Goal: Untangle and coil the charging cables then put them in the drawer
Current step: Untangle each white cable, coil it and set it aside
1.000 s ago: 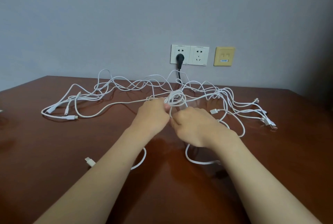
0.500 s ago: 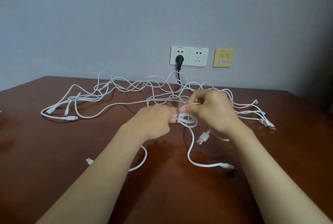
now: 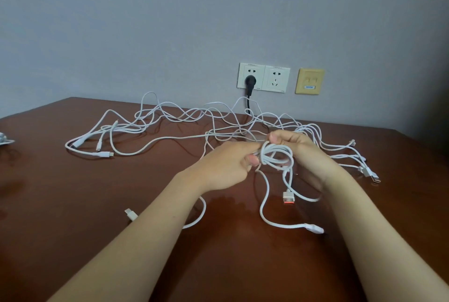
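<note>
Several white charging cables (image 3: 155, 141) lie tangled across the brown table (image 3: 73, 229). Between my hands is a small white cable coil (image 3: 275, 156), raised a little above the table. My left hand (image 3: 227, 168) pinches the coil's left side. My right hand (image 3: 295, 148) holds its top with curled fingers. From the coil hang a USB plug with an orange tip (image 3: 288, 198) and a strand ending in a white connector (image 3: 314, 229) on the table. The drawer is not in view.
A black plug (image 3: 249, 82) sits in the wall socket (image 3: 263, 78) behind the table, its cord dropping past the back edge. Loose connectors lie at the left (image 3: 104, 154), right (image 3: 370, 173) and near my left forearm (image 3: 131, 214). A pale object (image 3: 4, 140) shows at the left edge.
My right hand rose from the table to the top of the coil and wound more cable onto it. The orange-tipped plug now hangs free below the coil.
</note>
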Available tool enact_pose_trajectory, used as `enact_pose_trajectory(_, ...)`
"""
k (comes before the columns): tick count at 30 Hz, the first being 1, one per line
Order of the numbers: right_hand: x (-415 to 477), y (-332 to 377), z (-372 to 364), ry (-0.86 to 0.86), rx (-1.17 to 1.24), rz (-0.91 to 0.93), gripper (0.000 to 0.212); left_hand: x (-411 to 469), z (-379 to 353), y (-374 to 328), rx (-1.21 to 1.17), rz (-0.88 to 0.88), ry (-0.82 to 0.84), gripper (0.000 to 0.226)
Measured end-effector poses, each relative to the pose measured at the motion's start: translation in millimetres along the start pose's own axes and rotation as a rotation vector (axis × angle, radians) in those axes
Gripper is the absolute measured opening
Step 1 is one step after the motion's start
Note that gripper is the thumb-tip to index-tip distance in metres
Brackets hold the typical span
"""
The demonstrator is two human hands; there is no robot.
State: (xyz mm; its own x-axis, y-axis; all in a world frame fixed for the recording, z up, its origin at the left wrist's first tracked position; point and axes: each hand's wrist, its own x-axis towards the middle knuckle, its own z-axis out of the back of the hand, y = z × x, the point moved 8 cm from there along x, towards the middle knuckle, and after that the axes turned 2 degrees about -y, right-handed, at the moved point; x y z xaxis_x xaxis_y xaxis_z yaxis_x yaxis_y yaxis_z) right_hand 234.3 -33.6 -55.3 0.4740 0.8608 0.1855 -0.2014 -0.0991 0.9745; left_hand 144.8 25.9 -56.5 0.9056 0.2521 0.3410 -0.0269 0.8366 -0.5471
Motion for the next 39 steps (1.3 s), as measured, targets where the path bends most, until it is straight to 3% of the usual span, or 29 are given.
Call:
enact_pose_trajectory(4, -1, -3, -3, -0.010, 0.140, -0.049, 0.017, 1, 0, 0, -0.098, 0.025, -0.058, 0.045)
enact_pose_trajectory(6, 2, -6, -2, -0.041, 0.204, -0.055, 0.035, 3, 3, -2, -0.126, 0.016, -0.112, 0.039)
enact_pose_trajectory(8, 4, -3, -3, -0.061, 0.168, 0.001, 0.044, 4, 5, -2, -0.143, 0.019, -0.158, 0.037)
enact_pose_trajectory(10, 8, -2, -3, -0.111, 0.095, 0.044, 0.039, 4, 7, 1, -0.153, 0.048, -0.203, 0.038)
enact_pose_trajectory(14, 14, -6, -11, -0.148, -0.161, 0.113, 0.037, 6, 14, 13, -0.225, 0.140, -0.329, 0.031)
enact_pose_trajectory(22, 2, 3, -42, -0.032, -1.084, 0.144, 0.033, 2, 23, 48, -0.569, 0.423, -0.530, 0.035)
enact_pose_trajectory(28, -8, 17, -57, 0.040, -1.246, 0.246, 0.036, -2, 33, 54, -0.289, 0.442, -0.573, 0.035)
enact_pose_trajectory(30, -6, 10, -56, 0.080, -1.239, 0.197, 0.035, -1, 29, 54, -0.312, 0.436, -0.531, 0.031)
enact_pose_trajectory(33, -3, -1, -49, 0.097, -1.090, 0.097, 0.036, -1, 23, 49, -0.541, 0.453, -0.484, 0.025)
enact_pose_trajectory(36, -1, -8, -48, 0.121, -0.794, 0.053, 0.028, 0, 25, 49, -0.685, 0.473, -0.477, 0.028)
enact_pose_trajectory(39, 1, -3, -44, 0.083, -0.550, 0.071, 0.019, -1, 30, 50, -0.681, 0.466, -0.504, 0.030)
